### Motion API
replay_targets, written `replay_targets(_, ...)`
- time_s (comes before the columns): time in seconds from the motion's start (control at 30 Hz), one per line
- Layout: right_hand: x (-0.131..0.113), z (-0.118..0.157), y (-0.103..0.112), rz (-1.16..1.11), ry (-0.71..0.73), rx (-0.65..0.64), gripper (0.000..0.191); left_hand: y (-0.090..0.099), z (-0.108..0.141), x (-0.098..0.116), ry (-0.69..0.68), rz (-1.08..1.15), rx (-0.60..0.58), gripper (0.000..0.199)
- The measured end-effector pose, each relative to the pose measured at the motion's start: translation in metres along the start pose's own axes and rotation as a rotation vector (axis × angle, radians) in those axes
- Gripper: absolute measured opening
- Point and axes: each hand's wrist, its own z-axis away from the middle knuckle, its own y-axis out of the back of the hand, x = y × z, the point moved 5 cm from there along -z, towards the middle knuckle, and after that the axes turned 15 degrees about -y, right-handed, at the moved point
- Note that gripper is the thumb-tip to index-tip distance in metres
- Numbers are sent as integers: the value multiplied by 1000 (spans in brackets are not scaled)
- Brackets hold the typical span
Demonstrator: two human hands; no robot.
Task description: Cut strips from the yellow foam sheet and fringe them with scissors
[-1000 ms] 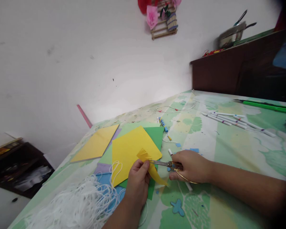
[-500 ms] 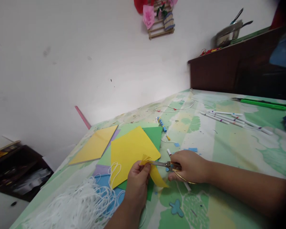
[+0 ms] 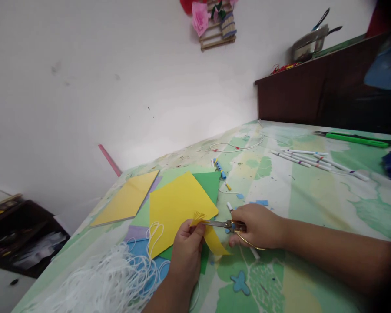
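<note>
Between the thumb and fingers of my left hand (image 3: 187, 245) is a strip of yellow paper (image 3: 217, 243), its upper end cut into a thin fringe. My right hand (image 3: 256, 226) is closed around the gold handles of a pair of scissors (image 3: 224, 224), whose blades point left and meet the strip beside my left thumb. Exactly how far the blades are apart is hard to see. Behind my left hand lies a yellow sheet (image 3: 179, 204) on top of a green sheet (image 3: 208, 184). A white marker (image 3: 254, 253) lies partly hidden under my right hand.
A heap of white string (image 3: 101, 278) spreads at the front left. Several white markers (image 3: 299, 160) and a green cutter (image 3: 356, 139) lie at the right. A blue cross-shaped piece (image 3: 240, 282) is near the front, and a blue paper roll (image 3: 220, 168) lies farther back.
The camera view has shifted slightly, so the surroundings appear a little to the left. Both hands, the scissors and the yellow strip keep nearly the same position.
</note>
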Motion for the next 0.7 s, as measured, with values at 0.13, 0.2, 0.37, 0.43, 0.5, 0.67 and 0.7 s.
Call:
replay_targets(0.13, 0, 0, -1, -6, -6, 13, 49, 0, 0, 0, 1, 8, 13, 7)
replay_targets(0.2, 0, 0, -1, -8, -11, 12, 49, -2, 1, 0, 6, 19, 7, 8)
replay_targets(0.37, 0, 0, -1, -6, -13, 17, 46, -6, 2, 4, 16, 45, -10, 10)
replay_targets(0.43, 0, 0, -1, -6, -6, 26, 46, -6, 2, 5, 19, 42, -7, 11)
replay_targets(0.5, 0, -1, -2, -4, 0, 31, 46, -5, 2, 4, 23, 43, 6, 11)
replay_targets(0.67, 0, -2, -3, -4, 0, 18, 48, -2, 1, 1, 29, 67, 34, 6)
replay_targets(0.7, 0, -2, -3, -5, -1, 13, 48, -2, 1, 0, 34, 78, 28, 6)
